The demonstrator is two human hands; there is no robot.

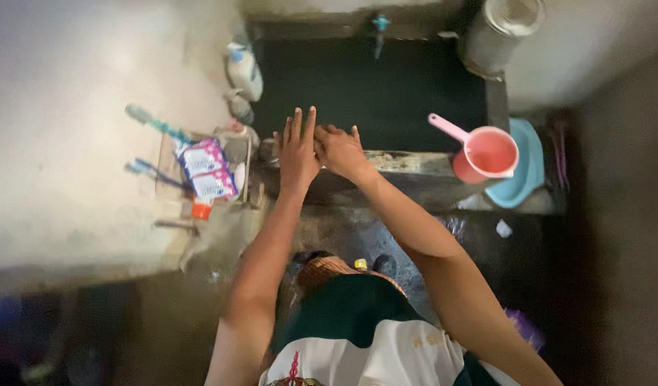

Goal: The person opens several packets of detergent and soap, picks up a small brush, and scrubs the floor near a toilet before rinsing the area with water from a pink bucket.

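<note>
My left hand [297, 146] is stretched flat with fingers together, pointing away from me over the near rim of a dark water basin [372, 93]. My right hand [340, 150] lies against it, its fingers rubbing the left hand's side. Neither hand holds anything. A blue tap [379, 28] sticks out of the wall above the basin's far edge.
A pink scoop with a long handle [482, 151] rests on the basin's right rim, over a blue bowl [525, 168]. A metal pot [500, 28] stands at the back right. At left, a small shelf [200, 175] holds toothbrushes, toothpaste boxes and bottles [243, 71].
</note>
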